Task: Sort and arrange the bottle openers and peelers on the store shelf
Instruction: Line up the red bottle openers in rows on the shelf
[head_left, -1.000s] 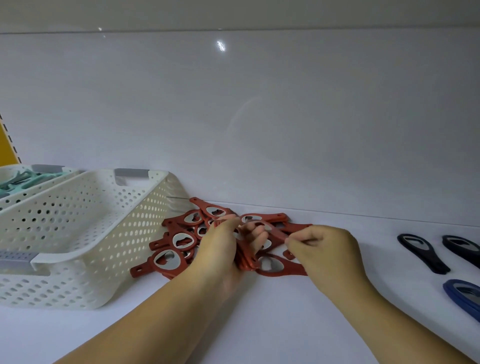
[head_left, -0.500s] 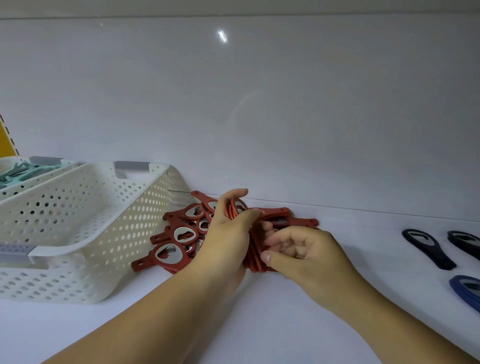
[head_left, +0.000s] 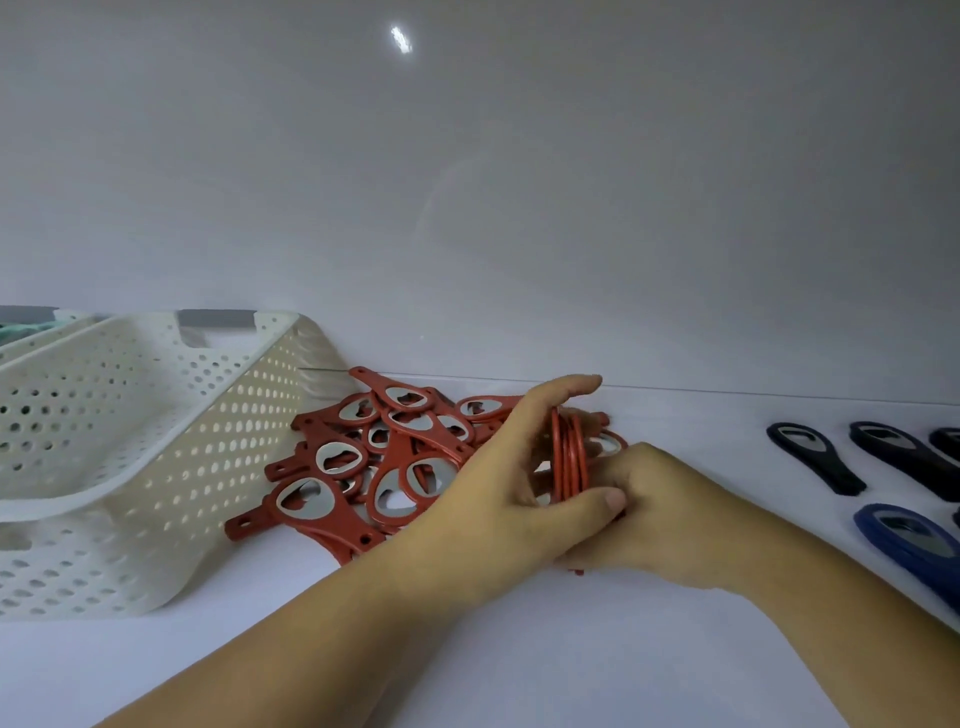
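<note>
A loose pile of red bottle openers (head_left: 384, 457) with grey metal insets lies on the white shelf (head_left: 519, 665), just right of a basket. My left hand (head_left: 498, 499) grips a stack of red openers (head_left: 569, 457) held on edge, thumb in front and fingers behind. My right hand (head_left: 654, 514) is curled against the same stack from the right, fingers tucked under it. Black bottle openers (head_left: 815, 457) and a blue one (head_left: 909, 540) lie flat at the right.
A white perforated basket (head_left: 156, 467) with grey handles stands tilted at the left, nothing visible inside it. Behind it, a second basket (head_left: 31, 327) holds teal items. The shelf's white back wall (head_left: 519, 208) rises just behind the pile.
Both hands gathered red openers from flat on the pile into an upright stack. The stack now sits between both hands, and the view has tilted down and closer.
</note>
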